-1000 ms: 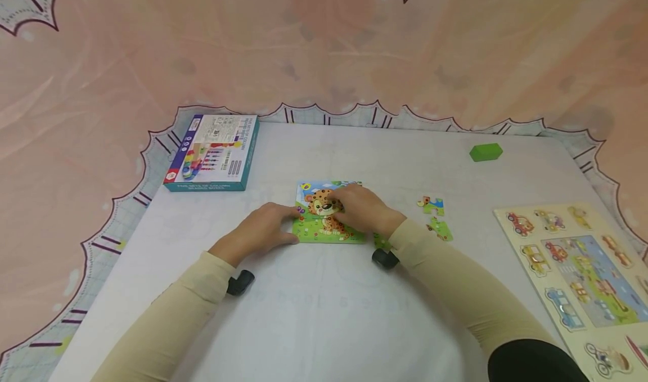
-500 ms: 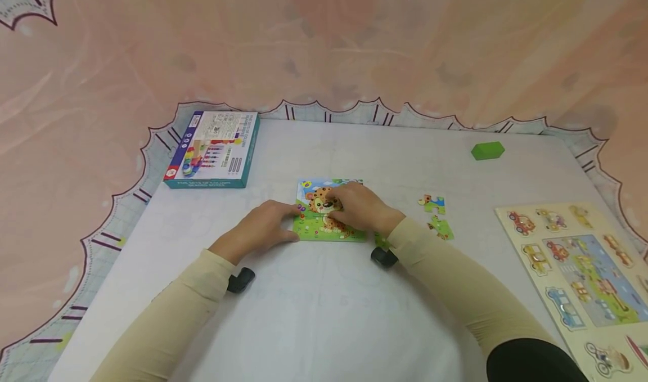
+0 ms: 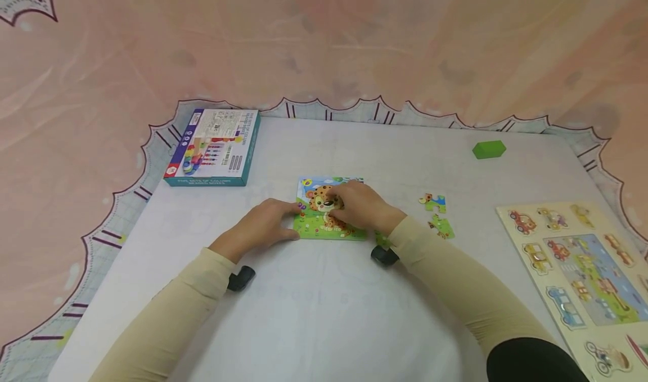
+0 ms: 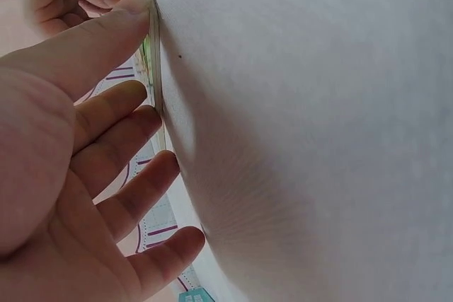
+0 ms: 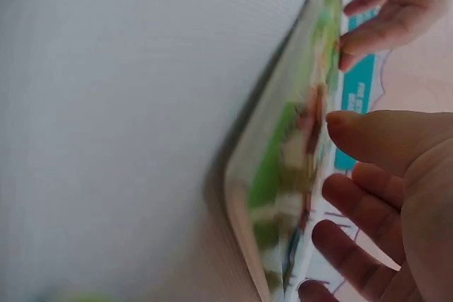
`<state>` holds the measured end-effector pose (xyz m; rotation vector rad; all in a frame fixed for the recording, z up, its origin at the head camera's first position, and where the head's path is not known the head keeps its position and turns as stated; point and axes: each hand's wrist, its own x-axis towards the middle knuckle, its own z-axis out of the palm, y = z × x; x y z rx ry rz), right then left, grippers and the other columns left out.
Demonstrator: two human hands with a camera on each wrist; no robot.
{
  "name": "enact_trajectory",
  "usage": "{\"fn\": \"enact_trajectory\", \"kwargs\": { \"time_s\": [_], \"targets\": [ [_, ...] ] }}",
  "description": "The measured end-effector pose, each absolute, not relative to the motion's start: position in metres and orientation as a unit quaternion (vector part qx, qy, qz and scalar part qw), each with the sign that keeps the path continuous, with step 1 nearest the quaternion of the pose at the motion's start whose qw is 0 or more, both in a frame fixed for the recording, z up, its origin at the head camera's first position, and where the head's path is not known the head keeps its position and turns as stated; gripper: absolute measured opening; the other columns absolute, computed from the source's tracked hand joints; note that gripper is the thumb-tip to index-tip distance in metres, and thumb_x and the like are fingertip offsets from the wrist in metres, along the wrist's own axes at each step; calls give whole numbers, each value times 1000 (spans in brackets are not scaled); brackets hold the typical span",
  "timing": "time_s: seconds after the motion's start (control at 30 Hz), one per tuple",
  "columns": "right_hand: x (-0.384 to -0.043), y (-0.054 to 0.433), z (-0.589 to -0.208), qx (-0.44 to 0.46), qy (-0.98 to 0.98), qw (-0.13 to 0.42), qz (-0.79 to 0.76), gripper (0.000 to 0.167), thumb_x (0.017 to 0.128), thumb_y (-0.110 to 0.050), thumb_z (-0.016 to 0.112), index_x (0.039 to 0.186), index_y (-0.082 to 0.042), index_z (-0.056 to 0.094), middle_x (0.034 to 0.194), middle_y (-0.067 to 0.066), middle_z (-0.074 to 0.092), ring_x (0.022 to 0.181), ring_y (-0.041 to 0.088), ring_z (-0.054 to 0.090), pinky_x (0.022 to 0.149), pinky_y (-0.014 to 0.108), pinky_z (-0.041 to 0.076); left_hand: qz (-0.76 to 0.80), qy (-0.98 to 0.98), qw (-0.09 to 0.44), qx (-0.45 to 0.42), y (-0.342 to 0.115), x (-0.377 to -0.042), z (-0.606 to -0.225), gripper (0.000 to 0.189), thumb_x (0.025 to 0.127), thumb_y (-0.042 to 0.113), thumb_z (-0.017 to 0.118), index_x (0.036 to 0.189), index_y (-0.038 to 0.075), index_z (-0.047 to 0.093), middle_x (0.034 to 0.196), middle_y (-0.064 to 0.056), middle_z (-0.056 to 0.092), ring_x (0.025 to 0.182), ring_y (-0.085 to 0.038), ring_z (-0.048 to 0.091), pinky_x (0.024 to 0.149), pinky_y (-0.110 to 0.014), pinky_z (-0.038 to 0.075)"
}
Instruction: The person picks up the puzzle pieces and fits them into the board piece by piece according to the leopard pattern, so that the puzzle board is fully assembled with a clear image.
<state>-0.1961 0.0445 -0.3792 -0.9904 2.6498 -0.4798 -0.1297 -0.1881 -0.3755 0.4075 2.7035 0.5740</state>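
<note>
A flat jigsaw puzzle [image 3: 315,230] with a spotted leopard cub on green grass lies on the white table. My left hand [image 3: 260,227] rests at its left side, thumb at the near left corner and index finger on the left edge. In the left wrist view the other fingers [image 4: 138,196] are spread beside the board's rim. Over the cub's face, my right hand [image 3: 361,205] touches the picture with thumb and fingertips apart, covering the puzzle's right part. In the right wrist view the thumb [image 5: 382,136] and fingertips meet the picture's surface.
Two loose puzzle pieces, a blue one [image 3: 434,203] and a green one [image 3: 441,228], lie right of the right hand. Another green piece [image 3: 382,239] is partly under that wrist. A box [image 3: 217,145], a green block [image 3: 489,149] and a wooden peg puzzle board [image 3: 557,281] stand around.
Both hands keep their places on the puzzle, with no clear finger movement. The whole head view has shifted slightly, so things sit a little higher in it.
</note>
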Motion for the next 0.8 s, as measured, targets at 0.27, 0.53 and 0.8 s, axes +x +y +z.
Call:
{"fn": "enact_trajectory", "kwargs": {
  "time_s": [0.27,0.53,0.8],
  "targets": [
    [-198,71,-367,-314,920,124,-201,47,96,-27,68,137,-5,59,136,12,60,128,32,51,108,45,41,202,953,177,137,-186,-130,-375,59,86,26,81,138,6,61,140,-13,57,134,-35,46,112,-50,36],
    [-196,105,-363,-264,933,143,-200,51,97,-27,66,142,-6,54,141,13,56,124,32,53,105,48,43,198,954,181,133,-186,-130,-372,59,87,26,80,139,6,60,140,-14,57,134,-35,45,113,-50,35],
    [-197,137,-367,-227,944,134,-198,51,96,-26,66,140,-3,55,141,17,55,123,34,54,106,51,42,199,954,183,132,-186,-130,-372,59,87,26,80,139,6,60,140,-14,56,134,-35,45,113,-50,35]
  ]
}}
